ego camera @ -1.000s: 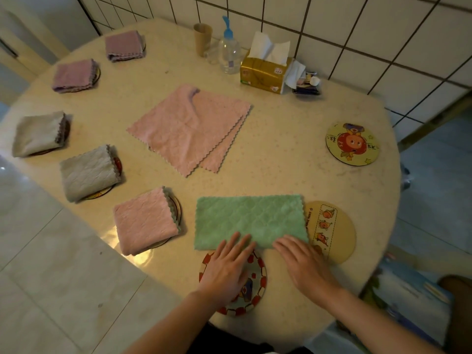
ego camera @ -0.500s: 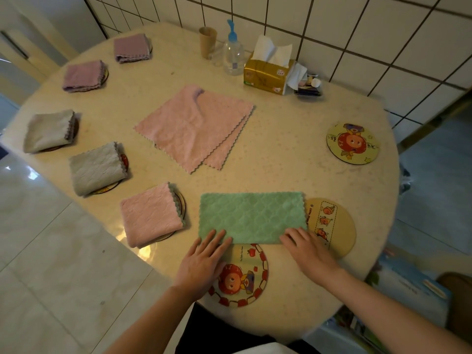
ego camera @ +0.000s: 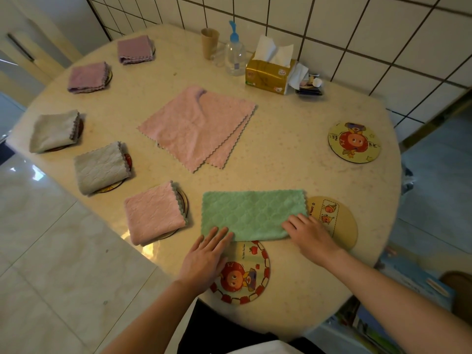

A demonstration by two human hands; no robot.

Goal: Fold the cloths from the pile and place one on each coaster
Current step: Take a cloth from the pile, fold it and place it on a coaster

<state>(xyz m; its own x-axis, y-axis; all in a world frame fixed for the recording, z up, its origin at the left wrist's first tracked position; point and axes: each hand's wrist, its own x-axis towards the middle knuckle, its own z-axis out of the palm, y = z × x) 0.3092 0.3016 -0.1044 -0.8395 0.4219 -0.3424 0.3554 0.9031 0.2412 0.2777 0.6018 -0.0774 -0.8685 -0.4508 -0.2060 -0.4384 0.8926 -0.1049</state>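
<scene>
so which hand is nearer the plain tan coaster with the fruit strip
Right. The right hand rests on the green cloth's right end, partly over the tan coaster. The left hand is at the cloth's left end, farther away.

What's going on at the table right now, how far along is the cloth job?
A person is midway through folding a green cloth, already folded once into a long strip. The left hand and right hand lie flat on its near corners. Five folded cloths already sit on coasters along the left side. Three coasters are not yet covered: the red-bordered coaster by the left hand, the tan coaster partly under the green cloth, and the yellow coaster farther right. The pink pile waits mid-table.
</scene>
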